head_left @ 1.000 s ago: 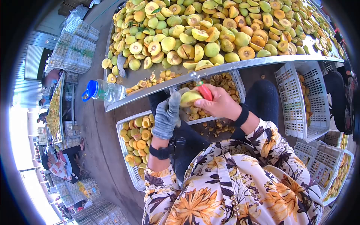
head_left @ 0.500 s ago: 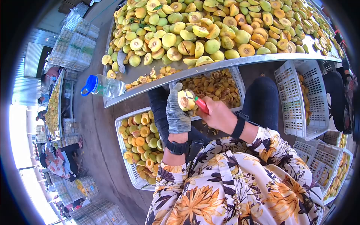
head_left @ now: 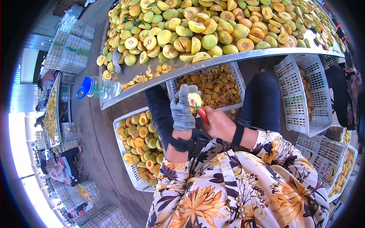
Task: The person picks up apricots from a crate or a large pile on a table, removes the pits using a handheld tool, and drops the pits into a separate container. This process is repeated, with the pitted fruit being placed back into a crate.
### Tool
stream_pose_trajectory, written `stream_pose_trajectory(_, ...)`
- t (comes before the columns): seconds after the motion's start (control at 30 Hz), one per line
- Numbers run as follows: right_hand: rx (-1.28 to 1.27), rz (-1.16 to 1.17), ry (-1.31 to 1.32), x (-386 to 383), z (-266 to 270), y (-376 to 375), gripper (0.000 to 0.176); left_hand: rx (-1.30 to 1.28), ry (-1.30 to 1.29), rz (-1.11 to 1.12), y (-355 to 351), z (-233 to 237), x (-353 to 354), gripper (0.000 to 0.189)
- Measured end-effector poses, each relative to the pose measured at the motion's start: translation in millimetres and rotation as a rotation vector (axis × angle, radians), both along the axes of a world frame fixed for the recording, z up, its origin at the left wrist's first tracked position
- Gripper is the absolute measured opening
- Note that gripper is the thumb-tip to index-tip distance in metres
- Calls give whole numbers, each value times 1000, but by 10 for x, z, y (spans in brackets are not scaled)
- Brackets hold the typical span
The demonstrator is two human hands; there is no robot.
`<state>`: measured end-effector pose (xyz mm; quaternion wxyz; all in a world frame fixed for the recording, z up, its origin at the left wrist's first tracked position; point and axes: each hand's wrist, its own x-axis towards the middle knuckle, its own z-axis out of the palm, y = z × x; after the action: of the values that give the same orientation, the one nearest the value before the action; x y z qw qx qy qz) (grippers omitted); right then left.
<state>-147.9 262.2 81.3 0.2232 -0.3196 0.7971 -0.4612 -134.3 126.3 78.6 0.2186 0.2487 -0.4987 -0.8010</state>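
My left hand (head_left: pixel 182 111), in a grey knit glove, grips a halved peach (head_left: pixel 195 99) with its cut face turned toward my right hand. In my bare right hand (head_left: pixel 221 124) is a pitting tool (head_left: pixel 203 114) with a red handle and green collar. Its tip is at the cut face, partly hidden against the flesh. Below and beyond my hands stands a white crate (head_left: pixel 242 85) of peach scraps (head_left: pixel 220 86). Left of my left hand, another white crate (head_left: pixel 124 161) holds hollowed peach halves (head_left: pixel 140 141).
A metal-edged table (head_left: pixel 171 75) piled with peach halves (head_left: pixel 209 41) spans the far side. A water bottle (head_left: pixel 104 88) with a blue lid stands by its left corner. White crates (head_left: pixel 292 102) are at right. People (head_left: pixel 62 167) sit at far left.
The view has shifted slightly. My left hand has turned the peach half and its fingers have changed position around it. The tool now points more steeply up and left at the cut face.
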Motion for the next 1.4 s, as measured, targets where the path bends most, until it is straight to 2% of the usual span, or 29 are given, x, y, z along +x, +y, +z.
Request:
stream_pose_trajectory(0.07, 13, 102, 52, -19, -52, -11, 21, 443, -22, -298, -168, -11, 18, 24)
stream_pose_trajectory(0.1, 10, 109, 47, -25, -49, -14, 21, 518, -62, -357, -222, 16, 39, 19)
stream_pose_trajectory(0.13, 23, 151, 38, -31, -36, -7, 21, 518, -66, -350, -265, 3, 61, 19)
stream_pose_trajectory(0.2, 38, 193, 30, -53, -1, -3, 20, 553, -53, -491, -314, -15, 75, 21)
stream_pose_trajectory(0.3, 40, 226, -49, -107, 76, -15, 22, 418, -21, -473, -291, 18, 92, 24)
stream_pose_trajectory(0.37, 27, 258, -264, -150, 137, -7, 18, 316, 1, -455, -270, 8, 112, 25)
stream_pose_trajectory(0.4, 28, 261, -264, -160, 134, -6, 18, 276, 18, -448, -263, 2, 112, 27)
stream_pose_trajectory(0.47, 126, 264, -346, -164, 125, -3, 17, 196, 51, -429, -249, -13, 128, 30)
stream_pose_trajectory(0.5, 128, 271, -346, -166, 100, -3, 17, 265, 75, -417, -244, -35, 137, 31)
stream_pose_trajectory(0.53, 99, 294, -178, -160, 54, -3, 16, 266, 74, -411, -294, -46, 135, 31)
stream_pose_trajectory(0.57, 70, 315, -13, -147, 25, -5, 14, 208, 58, -549, -377, -50, 126, 31)
stream_pose_trajectory(0.6, 72, 321, -17, -137, 79, -10, 14, 149, 42, -687, -431, -44, 142, 31)
stream_pose_trajectory(0.67, 131, 391, -614, -168, 289, -37, 10, 158, 16, -703, -451, 24, 161, 31)
stream_pose_trajectory(0.7, 131, 397, -613, -178, 335, -45, 10, 130, 42, -683, -454, 26, 172, 31)
stream_pose_trajectory(0.77, 77, 404, -1130, -185, 376, -59, 7, 101, 65, -663, -437, 29, 179, 32)
stream_pose_trajectory(0.8, 78, 405, -1132, -188, 358, -61, 7, 89, 57, -556, -395, 37, 166, 33)
stream_pose_trajectory(0.83, 20, 413, -1288, -202, 323, -59, 8, 78, 50, -450, -346, 44, 147, 34)
stream_pose_trajectory(0.87, -39, 419, -1440, -223, 276, -61, 8, 79, 53, -449, -302, 46, 128, 34)
stream_pose_trajectory(0.9, -75, 422, -1553, -242, 197, -74, 9, 181, 14, -331, -260, 47, 117, 34)
stream_pose_trajectory(0.93, -73, 426, -1551, -234, 136, -86, 9, 281, -24, -212, -222, 45, 108, 34)
stream_pose_trajectory(1.0, -196, 424, -1702, -234, 55, -118, 12, 242, -42, -157, -231, -82, 60, 41)
stream_pose_trajectory(1.07, -237, 429, -1739, -232, 23, -130, 13, 431, -79, -69, -255, -92, 52, 43)
stream_pose_trajectory(1.13, -394, 539, -1555, -225, 115, -117, 14, 495, -47, -18, -451, -148, 143, 46)
stream_pose_trajectory(1.17, -454, 471, -1536, -252, 161, -103, 14, 450, -79, 43, -595, -175, 251, 45)
stream_pose_trajectory(1.2, -413, 355, -1508, -316, 236, -115, 15, 402, -109, 101, -725, -153, 389, 45)
stream_pose_trajectory(1.27, -175, 192, -1188, -436, 173, -162, 14, 223, -151, 167, -913, -48, 778, 42)
stream_pose_trajectory(1.3, 154, 223, -580, -487, 44, -163, 15, -637, -413, 202, -1048, -113, 1053, 46)
stream_pose_trajectory(1.33, 226, 233, 401, -490, -570, -69, 22, -1508, -642, 212, -1242, -261, 1351, 50)
stream_pose_trajectory(1.4, 558, 104, 437, -487, -582, -49, 25, -1173, -981, 0, -1869, -586, 1922, 46)
